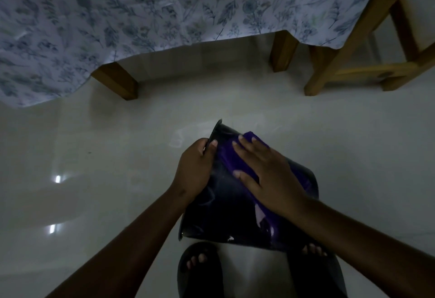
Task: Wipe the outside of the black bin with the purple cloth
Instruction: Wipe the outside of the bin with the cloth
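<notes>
Black bin [226, 205] is lying tilted on floor [94, 180] btwn feet, left hand [195, 168] curling round its rim to steady it w/ right hand [266, 175], fingers spread flat, pressing purple cloth [229, 158] onto its side.

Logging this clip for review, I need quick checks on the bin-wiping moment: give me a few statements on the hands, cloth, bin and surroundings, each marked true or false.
1. The right hand lies flat on the purple cloth, pressing it against the black bin. True.
2. The left hand hangs free, away from the bin. False: it grips the bin at its rim.
3. The bin stands upright on the table. False: it is tilted on its side, low over the pale floor, in front of the person's feet.
4. A floral tablecloth hangs over the wooden table legs beyond the bin. True.
5. The cloth is white. False: it is purple.
</notes>
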Demonstrator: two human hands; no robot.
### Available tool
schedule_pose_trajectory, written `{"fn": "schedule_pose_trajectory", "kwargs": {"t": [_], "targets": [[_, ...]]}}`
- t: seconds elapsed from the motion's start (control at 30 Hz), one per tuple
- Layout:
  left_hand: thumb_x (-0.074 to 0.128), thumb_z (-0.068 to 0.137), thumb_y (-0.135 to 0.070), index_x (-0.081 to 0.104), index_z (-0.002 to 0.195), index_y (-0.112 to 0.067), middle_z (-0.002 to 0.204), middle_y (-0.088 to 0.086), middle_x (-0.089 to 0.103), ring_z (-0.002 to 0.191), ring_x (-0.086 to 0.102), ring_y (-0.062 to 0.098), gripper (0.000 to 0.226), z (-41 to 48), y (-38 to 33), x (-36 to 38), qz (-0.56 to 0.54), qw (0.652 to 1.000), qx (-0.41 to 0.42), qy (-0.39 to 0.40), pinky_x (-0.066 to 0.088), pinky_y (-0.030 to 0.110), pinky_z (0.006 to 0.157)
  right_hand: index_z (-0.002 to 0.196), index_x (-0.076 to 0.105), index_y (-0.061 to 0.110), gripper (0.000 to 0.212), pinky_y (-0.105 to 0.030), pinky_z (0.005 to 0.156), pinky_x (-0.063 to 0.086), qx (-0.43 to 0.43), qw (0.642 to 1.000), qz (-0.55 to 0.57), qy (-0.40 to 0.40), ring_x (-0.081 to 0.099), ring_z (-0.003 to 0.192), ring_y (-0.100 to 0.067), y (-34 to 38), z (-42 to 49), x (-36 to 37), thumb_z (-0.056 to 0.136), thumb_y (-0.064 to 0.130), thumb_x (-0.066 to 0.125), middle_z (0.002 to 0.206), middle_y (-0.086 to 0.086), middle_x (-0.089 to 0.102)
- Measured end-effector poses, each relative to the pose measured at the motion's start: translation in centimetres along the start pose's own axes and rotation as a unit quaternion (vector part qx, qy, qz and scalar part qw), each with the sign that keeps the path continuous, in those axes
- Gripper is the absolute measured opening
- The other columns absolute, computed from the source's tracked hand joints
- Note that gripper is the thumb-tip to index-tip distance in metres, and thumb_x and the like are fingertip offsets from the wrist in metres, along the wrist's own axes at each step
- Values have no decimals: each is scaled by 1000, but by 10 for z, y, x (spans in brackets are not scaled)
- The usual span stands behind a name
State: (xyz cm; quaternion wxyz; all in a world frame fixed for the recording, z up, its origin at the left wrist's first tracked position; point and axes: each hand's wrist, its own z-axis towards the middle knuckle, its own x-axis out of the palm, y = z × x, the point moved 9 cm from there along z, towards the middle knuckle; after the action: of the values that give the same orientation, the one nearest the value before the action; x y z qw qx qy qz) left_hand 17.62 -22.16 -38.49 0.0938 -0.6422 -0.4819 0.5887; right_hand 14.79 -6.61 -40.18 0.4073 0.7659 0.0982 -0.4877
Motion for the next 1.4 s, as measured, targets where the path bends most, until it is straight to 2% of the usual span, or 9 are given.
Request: {"fn": "schedule_pose_trajectory", "kwargs": {"t": [0.2, 0.33, 0.43, 0.5, 0.67, 0.87, 1.0, 1.2, 1.4], "targets": [[43, 99, -32, 59, 86, -14, 72, -7, 57, 64, 52, 0, 27, 15, -10, -1, 4, 1000, -11, -23, 38, 4, 54, 148, 29, 31, 60, -46, 112, 22, -110, 988, -105, -36, 18, 147, -20, 29, -53, 15, 93, 52, 40, 158, 6, 23], [46, 97, -38, 57, 111, -19, 96, -2, 67, 84, 65, 12, 26, -5, -10, 3, -101, 992, -28, 63, 52, 24, 72, 150, 24, 31, 57, -41, 115, 18, -20, 997, -44, -53, 15, 147, -13, -9, -8, -16, 97, 50, 35, 158, 8, 22], [40, 99, -39, 54, 109, -18, 91, -8, 64, 80, 61, 3, 27, -25, -10, 1, -76, 996, -16, 46, 47, 6, 61, 149, 30, 24, 54, -36, 115, 23, 73, 996, 29, -50, 30, 142, -15, -51, 31, -29, 99, 47, 32, 155, 3, 33], [39, 99, -39, 53, 103, -16, 84, -7, 60, 73, 56, 0, 27, -23, -10, -2, -48, 999, -21, 7, 42, 4, 54, 148, 32, 21, 58, -37, 115, 27, 86, 994, 11, -59, 34, 140, -17, -53, 34, -29, 98, 50, 25, 153, 1, 36], [41, 99, -38, 55, 97, -14, 78, -8, 57, 68, 54, 3, 28, 4, -15, 0, -34, 999, -23, -10, 40, 3, 52, 152, 15, 24, 61, -46, 117, 14, 55, 991, -92, -75, 9, 148, -20, -7, -31, -2, 98, 50, 25, 161, 1, 14], [40, 99, -38, 52, 96, -17, 78, -5, 57, 67, 54, 4, 24, -3, -17, 2, -48, 999, -14, -8, 40, 4, 51, 151, 21, 27, 59, -42, 115, 16, 50, 993, -65, -87, 15, 147, -17, -14, -18, -11, 98, 53, 25, 159, 3, 20], [38, 100, -37, 49, 98, -16, 82, -5, 54, 68, 50, -1, 24, -2, -18, 1, -8, 1000, -9, -13, 36, 9, 52, 148, 31, 23, 58, -44, 112, 32, 93, 991, -28, -86, 34, 140, -18, -45, 30, -32, 99, 53, 23, 153, -1, 37], [37, 100, -37, 52, 103, -12, 86, -2, 56, 64, 48, -1, 29, 13, -21, 2, 8, 1000, -23, 5, 36, 10, 49, 152, 18, 26, 59, -48, 115, 17, 43, 990, -107, -80, 12, 148, -23, -4, -39, 4, 98, 48, 29, 160, 0, 17], [37, 100, -38, 52, 106, -13, 85, -4, 56, 68, 51, 0, 29, 9, -20, 5, -18, 1000, -13, 14, 37, 11, 54, 151, 18, 32, 55, -43, 111, 19, 52, 992, -84, -81, 18, 146, -19, -12, -9, -12, 99, 49, 22, 160, 4, 20]]}}
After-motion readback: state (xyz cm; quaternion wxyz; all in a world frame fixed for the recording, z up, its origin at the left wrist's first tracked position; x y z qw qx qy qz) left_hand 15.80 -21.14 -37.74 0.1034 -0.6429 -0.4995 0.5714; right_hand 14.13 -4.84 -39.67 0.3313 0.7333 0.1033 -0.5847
